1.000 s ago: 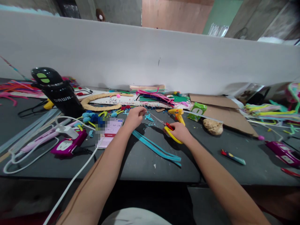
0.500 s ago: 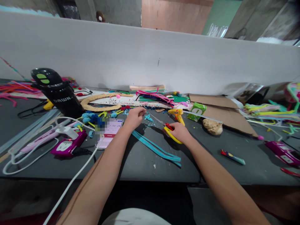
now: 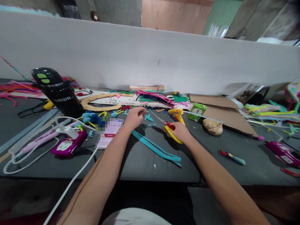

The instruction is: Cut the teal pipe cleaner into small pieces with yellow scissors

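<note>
In the middle of the desk my right hand (image 3: 180, 130) grips a pair of scissors (image 3: 172, 135) with yellow and red handles, the blades aimed up and left. Just beyond the blade tips is my left hand (image 3: 137, 115), its fingers pinched together; whatever they hold is too small to make out. Small blue cut pieces (image 3: 148, 117) and blue crumbs lie between the two hands. Several long blue pipe cleaners (image 3: 156, 150) stretch across the desk below them, one end hidden behind my left forearm.
A yellow glue gun (image 3: 177, 115) sits beyond my right hand, near a green packet (image 3: 197, 111) and cardboard (image 3: 232, 120). On the left are a phone (image 3: 112, 136), a purple power socket (image 3: 69, 145), a white cable (image 3: 75, 178) and a black tumbler (image 3: 62, 97). A utility knife (image 3: 232, 157) lies at right.
Both hands stay almost in place. The scissors in my right hand shift slightly, with the handles a little differently angled. The timer on the phone has advanced.
</note>
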Demonstrator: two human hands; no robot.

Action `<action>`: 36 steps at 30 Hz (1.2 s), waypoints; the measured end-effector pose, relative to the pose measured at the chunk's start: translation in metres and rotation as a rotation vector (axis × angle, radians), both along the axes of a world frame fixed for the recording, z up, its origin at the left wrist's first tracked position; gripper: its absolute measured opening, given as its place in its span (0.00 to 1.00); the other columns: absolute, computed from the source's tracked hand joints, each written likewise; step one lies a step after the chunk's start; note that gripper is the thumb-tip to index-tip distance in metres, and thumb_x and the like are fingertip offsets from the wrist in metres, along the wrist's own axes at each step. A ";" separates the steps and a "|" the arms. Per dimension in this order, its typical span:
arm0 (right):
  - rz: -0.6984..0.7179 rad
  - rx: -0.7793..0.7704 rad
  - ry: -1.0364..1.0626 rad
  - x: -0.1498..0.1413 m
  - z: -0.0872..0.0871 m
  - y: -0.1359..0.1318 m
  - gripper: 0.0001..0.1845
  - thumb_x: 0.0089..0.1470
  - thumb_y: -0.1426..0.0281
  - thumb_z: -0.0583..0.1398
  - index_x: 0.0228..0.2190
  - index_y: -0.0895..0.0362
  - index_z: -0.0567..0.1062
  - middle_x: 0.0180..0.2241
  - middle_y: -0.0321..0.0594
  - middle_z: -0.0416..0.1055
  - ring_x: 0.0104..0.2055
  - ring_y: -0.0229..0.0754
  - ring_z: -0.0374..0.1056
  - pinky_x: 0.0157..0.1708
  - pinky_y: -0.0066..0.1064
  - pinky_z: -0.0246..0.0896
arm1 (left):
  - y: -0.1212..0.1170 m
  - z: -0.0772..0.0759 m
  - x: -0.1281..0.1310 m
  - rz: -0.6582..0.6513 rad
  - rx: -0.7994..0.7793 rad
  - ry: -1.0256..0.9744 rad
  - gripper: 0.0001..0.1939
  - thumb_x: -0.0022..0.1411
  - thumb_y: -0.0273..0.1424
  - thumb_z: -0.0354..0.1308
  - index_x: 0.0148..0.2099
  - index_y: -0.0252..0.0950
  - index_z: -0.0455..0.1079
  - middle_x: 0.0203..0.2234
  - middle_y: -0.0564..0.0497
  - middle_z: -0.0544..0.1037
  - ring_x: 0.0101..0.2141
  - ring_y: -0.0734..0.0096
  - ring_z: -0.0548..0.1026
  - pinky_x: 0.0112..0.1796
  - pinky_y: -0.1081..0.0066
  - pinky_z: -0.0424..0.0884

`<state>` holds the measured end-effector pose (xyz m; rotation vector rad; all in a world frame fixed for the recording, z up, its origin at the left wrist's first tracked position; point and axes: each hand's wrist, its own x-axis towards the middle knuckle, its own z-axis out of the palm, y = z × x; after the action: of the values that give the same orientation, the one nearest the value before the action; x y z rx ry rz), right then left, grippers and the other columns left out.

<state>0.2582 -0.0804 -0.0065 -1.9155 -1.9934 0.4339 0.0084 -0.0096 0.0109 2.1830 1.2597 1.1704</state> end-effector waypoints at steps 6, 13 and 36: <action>0.017 0.008 -0.005 0.001 0.000 0.000 0.24 0.48 0.47 0.58 0.22 0.56 0.75 0.22 0.36 0.69 0.25 0.36 0.58 0.22 0.27 0.46 | -0.002 0.003 0.001 -0.007 -0.083 0.009 0.07 0.53 0.26 0.48 0.27 0.35 0.67 0.20 0.55 0.68 0.25 0.73 0.64 0.29 0.72 0.58; 0.038 -0.004 0.027 0.001 0.001 0.000 0.23 0.49 0.49 0.58 0.22 0.57 0.75 0.22 0.37 0.68 0.25 0.37 0.59 0.23 0.27 0.47 | -0.004 0.007 0.003 -0.011 -0.169 -0.027 0.13 0.59 0.34 0.46 0.25 0.36 0.62 0.20 0.54 0.66 0.26 0.72 0.64 0.29 0.71 0.57; 0.086 0.013 -0.014 0.002 0.000 0.001 0.23 0.50 0.50 0.58 0.24 0.57 0.77 0.23 0.38 0.69 0.25 0.37 0.58 0.23 0.27 0.45 | -0.004 0.008 0.004 -0.041 -0.139 -0.014 0.13 0.61 0.35 0.47 0.26 0.36 0.62 0.20 0.54 0.66 0.26 0.73 0.64 0.29 0.71 0.58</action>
<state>0.2602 -0.0790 -0.0069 -1.8357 -2.0883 0.4292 0.0122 -0.0140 0.0184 2.0862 1.2461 1.0476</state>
